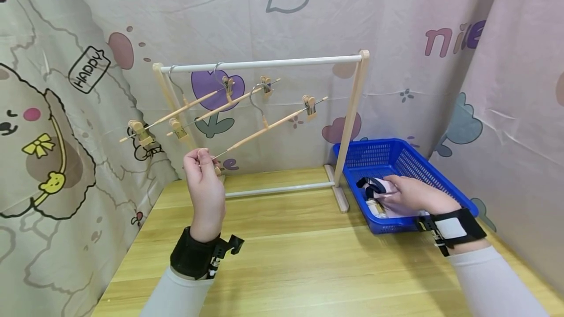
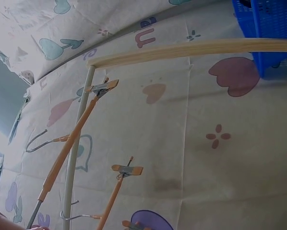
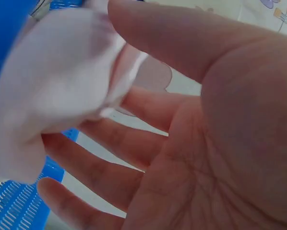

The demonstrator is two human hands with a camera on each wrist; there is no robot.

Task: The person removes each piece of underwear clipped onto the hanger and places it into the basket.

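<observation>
My left hand (image 1: 204, 194) pinches one end of a wooden clip hanger (image 1: 264, 130), held slanting in front of the rack. In the left wrist view the hook of this clip hanger (image 2: 62, 153) is free of the bar. The clip at the held end is mostly hidden by the fingers. Over the blue basket, my right hand (image 1: 414, 194) grips a pale pink cloth (image 3: 62, 72) between thumb and fingers. The cloth's full shape cannot be made out. Beside it in the basket lie a dark strap-like item (image 1: 374, 187) and a cream item (image 1: 375, 208).
Two more clip hangers (image 1: 185, 109) hang from the white bar (image 1: 286, 63) of the wooden rack (image 1: 352, 106), towards its left. The blue basket (image 1: 427, 165) stands right of the rack on the wood-grain table (image 1: 282, 258). A printed curtain (image 1: 308, 18) surrounds the table.
</observation>
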